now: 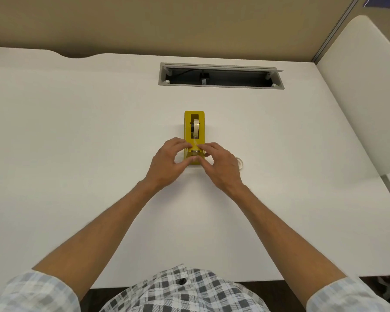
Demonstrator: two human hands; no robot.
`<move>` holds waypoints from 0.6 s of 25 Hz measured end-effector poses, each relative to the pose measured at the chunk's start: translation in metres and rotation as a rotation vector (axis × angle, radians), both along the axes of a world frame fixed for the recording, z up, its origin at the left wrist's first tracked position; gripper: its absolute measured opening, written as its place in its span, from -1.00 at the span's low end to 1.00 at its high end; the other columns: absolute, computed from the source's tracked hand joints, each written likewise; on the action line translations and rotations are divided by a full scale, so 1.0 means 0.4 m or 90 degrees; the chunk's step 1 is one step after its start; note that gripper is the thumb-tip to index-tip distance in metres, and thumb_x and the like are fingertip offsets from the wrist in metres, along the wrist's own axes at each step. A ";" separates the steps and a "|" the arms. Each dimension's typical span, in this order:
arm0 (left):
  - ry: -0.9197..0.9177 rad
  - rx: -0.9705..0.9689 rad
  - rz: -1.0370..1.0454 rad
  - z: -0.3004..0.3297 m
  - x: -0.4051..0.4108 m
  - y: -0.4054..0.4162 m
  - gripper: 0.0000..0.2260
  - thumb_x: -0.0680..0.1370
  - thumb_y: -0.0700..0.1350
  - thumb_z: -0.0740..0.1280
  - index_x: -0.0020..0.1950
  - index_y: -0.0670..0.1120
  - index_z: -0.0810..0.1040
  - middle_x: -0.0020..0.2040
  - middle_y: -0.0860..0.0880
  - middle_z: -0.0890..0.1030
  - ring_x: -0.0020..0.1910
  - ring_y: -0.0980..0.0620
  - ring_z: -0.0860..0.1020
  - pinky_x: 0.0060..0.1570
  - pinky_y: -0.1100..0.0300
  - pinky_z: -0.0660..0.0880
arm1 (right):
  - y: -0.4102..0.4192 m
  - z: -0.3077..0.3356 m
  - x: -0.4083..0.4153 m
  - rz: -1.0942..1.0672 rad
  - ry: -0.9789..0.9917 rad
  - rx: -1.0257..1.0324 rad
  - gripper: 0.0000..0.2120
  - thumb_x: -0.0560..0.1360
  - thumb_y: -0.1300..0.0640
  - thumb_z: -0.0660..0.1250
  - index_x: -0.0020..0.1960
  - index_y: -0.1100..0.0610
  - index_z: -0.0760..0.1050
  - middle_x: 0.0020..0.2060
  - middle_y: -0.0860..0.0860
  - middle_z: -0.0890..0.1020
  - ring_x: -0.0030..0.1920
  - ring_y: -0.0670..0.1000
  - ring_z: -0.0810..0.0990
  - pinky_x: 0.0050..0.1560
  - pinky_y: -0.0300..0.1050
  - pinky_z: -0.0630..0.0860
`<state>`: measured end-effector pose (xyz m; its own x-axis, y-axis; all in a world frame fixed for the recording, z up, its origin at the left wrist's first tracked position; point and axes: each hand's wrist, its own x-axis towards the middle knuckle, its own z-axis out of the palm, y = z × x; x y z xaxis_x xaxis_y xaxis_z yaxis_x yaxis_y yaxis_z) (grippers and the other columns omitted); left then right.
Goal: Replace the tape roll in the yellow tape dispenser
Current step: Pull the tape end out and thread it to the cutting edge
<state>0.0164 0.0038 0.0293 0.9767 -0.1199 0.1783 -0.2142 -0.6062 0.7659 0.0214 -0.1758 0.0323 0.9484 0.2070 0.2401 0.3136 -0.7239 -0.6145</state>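
Note:
The yellow tape dispenser (194, 122) stands on the white desk (77, 131), its cutter end towards me. A cream tape roll (196, 126) sits upright in its slot. A clear strip of tape (195, 143) runs from the roll down to the cutter. My left hand (167, 162) and my right hand (220, 166) flank the dispenser's near end, fingertips pinching the strip's end from both sides. Another tape roll (241, 163) lies flat on the desk just right of my right hand, mostly hidden by it.
A grey cable slot (221, 75) is cut into the desk behind the dispenser, with a black plug inside. A tan partition wall (189, 25) backs the desk. A white side panel (365, 97) rises at the right.

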 end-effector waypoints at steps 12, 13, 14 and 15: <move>-0.014 0.041 0.034 0.017 0.018 -0.014 -0.74 0.53 -0.06 0.39 0.17 -0.12 0.63 0.10 -0.06 0.68 0.02 -0.05 0.62 -0.01 -0.04 0.60 | 0.006 0.007 0.027 -0.041 0.037 0.078 -0.73 0.51 0.05 0.44 0.16 0.14 0.64 -0.03 0.05 0.73 -0.14 0.02 0.68 -0.02 0.04 0.61; -0.014 0.043 0.037 0.018 0.019 -0.016 -0.74 0.53 -0.06 0.40 0.17 -0.13 0.63 0.10 -0.07 0.68 0.02 -0.05 0.62 0.00 -0.03 0.61 | 0.006 0.007 0.028 -0.043 0.039 0.074 -0.72 0.51 0.05 0.44 0.17 0.14 0.63 -0.02 0.04 0.73 -0.12 0.03 0.68 -0.01 0.05 0.61; -0.013 0.045 0.039 0.018 0.020 -0.018 -0.74 0.53 -0.06 0.40 0.17 -0.13 0.63 0.10 -0.07 0.68 0.02 -0.05 0.62 0.00 -0.02 0.61 | 0.006 0.008 0.027 -0.043 0.037 0.065 -0.70 0.51 0.04 0.44 0.20 0.12 0.62 -0.02 0.03 0.72 -0.09 0.03 0.68 -0.01 0.06 0.61; -0.012 0.046 0.042 0.019 0.020 -0.019 -0.74 0.53 -0.06 0.41 0.17 -0.13 0.63 0.10 -0.07 0.68 0.02 -0.06 0.62 0.00 -0.02 0.62 | 0.006 0.010 0.026 -0.040 0.032 0.054 -0.67 0.51 0.04 0.43 0.24 0.10 0.58 -0.01 0.00 0.72 -0.06 0.02 0.68 -0.01 0.05 0.62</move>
<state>0.0242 -0.0039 0.0368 0.9794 -0.0692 0.1898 -0.1863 -0.6729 0.7159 0.0317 -0.1734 0.0363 0.9702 0.1285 0.2056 0.2367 -0.6862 -0.6878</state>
